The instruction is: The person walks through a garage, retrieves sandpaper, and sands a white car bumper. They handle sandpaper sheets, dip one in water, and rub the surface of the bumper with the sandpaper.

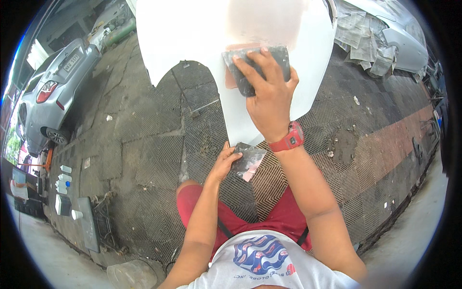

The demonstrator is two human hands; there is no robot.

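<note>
A white car fender (183,33), with a wheel-arch cutout on its left side, stands in front of me. My right hand (270,106), wearing a red watch (291,137), presses a dark flat putty spreader (282,55) against its face, fingers spread over the back. Pinkish-brown putty (262,21) is smeared above the spreader, and more pink shows along its left edge. Below, beside the fender's lower tip, my left hand (221,163) pinches a small dark putty plate (246,156) by its left edge. Pink and whitish putty lies on that plate.
A silver car (62,82) stands at the left. Another pale car (409,43), partly wrapped in newspaper (358,36), is at the far right. White bottles (62,183) and a dark board (89,224) are at the lower left. A bucket (132,274) sits near my left elbow.
</note>
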